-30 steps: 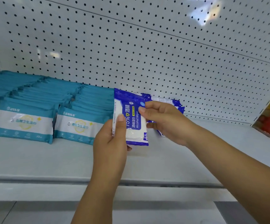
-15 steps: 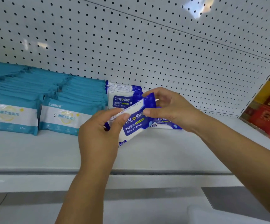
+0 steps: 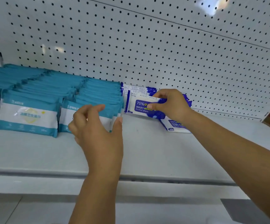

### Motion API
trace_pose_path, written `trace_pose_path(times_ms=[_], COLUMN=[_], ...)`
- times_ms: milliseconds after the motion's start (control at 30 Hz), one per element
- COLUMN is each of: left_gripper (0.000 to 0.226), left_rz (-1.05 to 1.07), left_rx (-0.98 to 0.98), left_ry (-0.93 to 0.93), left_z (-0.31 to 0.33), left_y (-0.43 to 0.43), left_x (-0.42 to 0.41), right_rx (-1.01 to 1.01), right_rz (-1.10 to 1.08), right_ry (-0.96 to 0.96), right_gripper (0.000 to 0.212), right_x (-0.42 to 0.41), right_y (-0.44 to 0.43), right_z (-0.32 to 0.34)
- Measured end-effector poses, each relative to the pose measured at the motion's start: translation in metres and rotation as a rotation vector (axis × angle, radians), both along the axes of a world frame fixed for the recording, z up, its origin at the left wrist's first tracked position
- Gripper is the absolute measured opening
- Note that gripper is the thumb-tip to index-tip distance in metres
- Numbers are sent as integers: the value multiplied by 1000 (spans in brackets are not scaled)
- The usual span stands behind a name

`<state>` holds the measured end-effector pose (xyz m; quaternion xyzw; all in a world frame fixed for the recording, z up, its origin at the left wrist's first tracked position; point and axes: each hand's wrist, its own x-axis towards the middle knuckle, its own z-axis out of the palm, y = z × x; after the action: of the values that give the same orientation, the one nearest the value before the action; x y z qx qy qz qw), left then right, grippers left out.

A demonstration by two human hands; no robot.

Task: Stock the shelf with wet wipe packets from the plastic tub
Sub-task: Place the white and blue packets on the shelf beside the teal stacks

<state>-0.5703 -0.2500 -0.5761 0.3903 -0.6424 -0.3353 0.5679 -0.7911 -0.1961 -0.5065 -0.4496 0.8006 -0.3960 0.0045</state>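
The left hand (image 3: pixel 98 133) has let go, fingers loosely apart; the right hand (image 3: pixel 171 104) alone pinches the blue-and-white plastic alcohol-wipe packet (image 3: pixel 140 107). Best seated upright against the far row of matching packets (image 3: pixel 136 88).

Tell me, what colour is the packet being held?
Dark blue and white. The right hand grips the packet; the head view shows it.

alcohol wipe packets (image 3: pixel 144 107) right of teal packets (image 3: pixel 29 117) on shelf (image 3: pixel 147 151)

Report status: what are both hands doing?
Right hand pinches blue wipes packet at the blue row. Left hand open, empty, before teal packets. Nothing blocking.
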Motion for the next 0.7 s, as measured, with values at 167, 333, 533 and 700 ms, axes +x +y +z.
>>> trace_pose_path(times_ms=[167, 333, 533, 700], left_gripper=[40, 32, 29, 24], left_rz=[-35, -46, -69, -129], left_rx=[-45, -45, -86, -253], left_ry=[-40, -29, -60, -93], left_z=[0, -1, 0, 0], left_y=[1, 3, 7, 16], left_x=[-3, -2, -2, -8], right_rx=[-17, -35, -61, -108], right_rz=[-17, -56, -84, -23], right_ry=[182, 485, 496, 366], right_gripper=[37, 46, 61, 31], right_x=[-2, -9, -8, -18], right_y=[-28, -33, -26, 14], right_z=[-19, -29, -33, -21])
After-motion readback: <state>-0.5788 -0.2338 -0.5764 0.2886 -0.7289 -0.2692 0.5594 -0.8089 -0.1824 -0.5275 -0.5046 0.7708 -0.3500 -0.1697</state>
